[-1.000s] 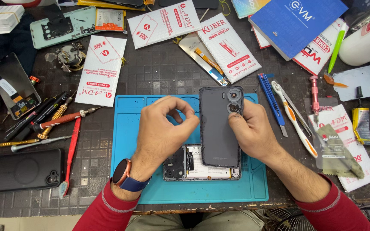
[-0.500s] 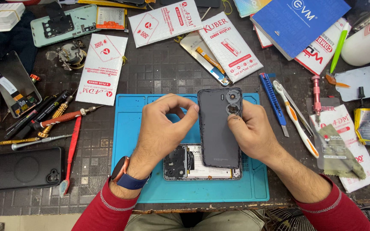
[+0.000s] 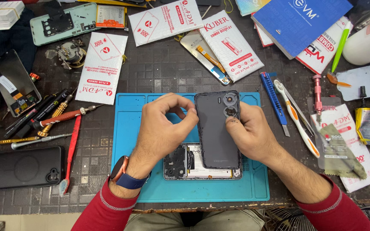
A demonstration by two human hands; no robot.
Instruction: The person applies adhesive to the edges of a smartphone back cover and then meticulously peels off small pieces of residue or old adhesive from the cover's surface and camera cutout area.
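— Holding the dark grey plastic phone back cover (image 3: pixel 217 128) upright-ish over the opened phone body with its exposed board and battery (image 3: pixel 202 161), which lies flat on the blue silicone repair mat (image 3: pixel 129 128). Which hand has it?

— Both. The right hand (image 3: pixel 253 134) grips the cover's right edge, thumb pressed near the twin round camera rings at its top. The left hand (image 3: pixel 161 128) has its fingers (image 3: pixel 180 102) curled, thumb and forefinger closing on the left edge, the rest bent and loose.

— So which step is this?

— I'd judge the cover is being handled just above the chassis, its lower end overlapping the open phone; whether it is going on or off I cannot tell.

— What does the next move call for?

— Likely a steady two-sided grip, keeping the cover square to the frame and the camera rings clear of fingertips.

— Anything close by on the surface?

— A red-handled screwdriver (image 3: pixel 61 116) lies to the left, a blue utility knife (image 3: pixel 274 100) to the right, both well apart from the hands
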